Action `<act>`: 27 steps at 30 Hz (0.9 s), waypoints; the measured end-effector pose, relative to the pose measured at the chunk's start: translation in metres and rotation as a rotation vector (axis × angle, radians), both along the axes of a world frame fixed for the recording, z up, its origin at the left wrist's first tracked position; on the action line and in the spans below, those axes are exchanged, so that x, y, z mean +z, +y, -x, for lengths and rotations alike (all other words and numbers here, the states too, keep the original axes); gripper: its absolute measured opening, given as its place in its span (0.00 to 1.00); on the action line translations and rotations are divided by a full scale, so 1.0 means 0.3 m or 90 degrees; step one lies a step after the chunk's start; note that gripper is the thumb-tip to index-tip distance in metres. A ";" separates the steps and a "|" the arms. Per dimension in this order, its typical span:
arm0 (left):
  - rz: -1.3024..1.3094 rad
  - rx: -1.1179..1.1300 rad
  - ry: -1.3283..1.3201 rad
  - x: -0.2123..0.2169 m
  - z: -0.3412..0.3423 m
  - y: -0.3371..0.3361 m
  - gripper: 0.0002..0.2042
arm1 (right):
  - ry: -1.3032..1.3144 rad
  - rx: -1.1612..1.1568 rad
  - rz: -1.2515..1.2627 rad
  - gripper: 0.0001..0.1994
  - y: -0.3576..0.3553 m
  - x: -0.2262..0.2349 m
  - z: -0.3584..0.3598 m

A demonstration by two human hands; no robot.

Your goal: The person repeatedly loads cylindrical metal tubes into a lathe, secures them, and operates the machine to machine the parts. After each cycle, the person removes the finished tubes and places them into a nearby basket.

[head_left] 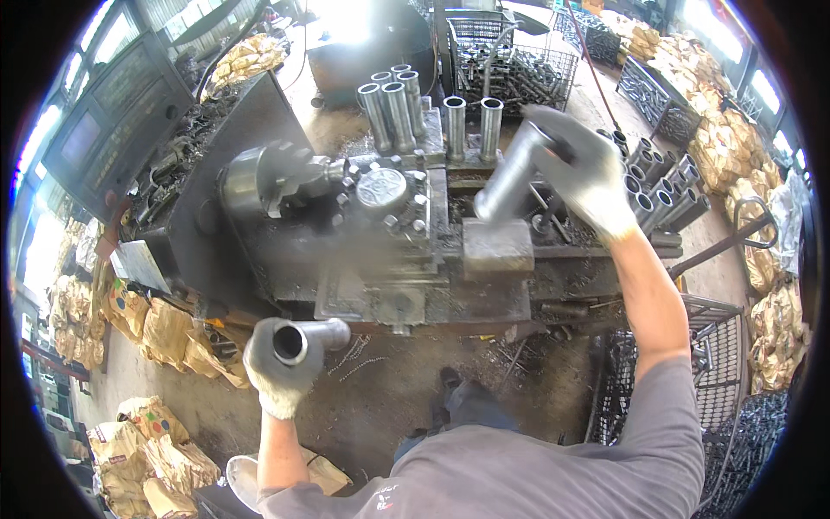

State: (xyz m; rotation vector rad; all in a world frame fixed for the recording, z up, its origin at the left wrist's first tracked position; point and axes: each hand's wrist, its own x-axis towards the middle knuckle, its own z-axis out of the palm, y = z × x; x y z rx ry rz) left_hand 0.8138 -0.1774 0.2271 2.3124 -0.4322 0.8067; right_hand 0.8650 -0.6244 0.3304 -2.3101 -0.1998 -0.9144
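Note:
My left hand (270,363), in a white and grey work glove, is closed around a short metal tube (327,334) in front of the lathe. The tube's open end faces me beside the thumb. Over the right part of the lathe, my gloved right hand (590,169) grips another metal tube (510,180), tilted and blurred by motion. Left of centre stands the lathe chuck (246,183). Beside it is the tool post (382,192) with several bolts around its top. Upright tubes (399,112) stand behind the tool post, and two more tubes (455,130) stand right of them.
More tubes (661,195) lie stacked at the lathe's right end. A wire basket (553,78) of metal parts stands behind, and a mesh crate (718,372) is at my right. Paper sacks (151,450) sit at lower left. A long handle (722,242) juts out at right.

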 end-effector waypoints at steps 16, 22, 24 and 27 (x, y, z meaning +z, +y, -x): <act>-0.055 -0.127 0.246 -0.125 -0.594 -0.015 0.24 | 0.175 -0.066 0.251 0.23 0.130 -0.328 -1.165; -0.017 -0.158 0.309 -0.144 -0.593 0.051 0.28 | 0.410 0.094 0.304 0.34 0.605 -0.145 -1.000; 0.017 -0.218 0.337 -0.139 -0.614 0.033 0.30 | 0.650 0.154 0.286 0.36 0.687 -0.224 -1.068; 0.082 -0.277 0.302 -0.293 -0.626 0.043 0.26 | 0.811 0.209 0.386 0.34 0.811 -0.288 -1.133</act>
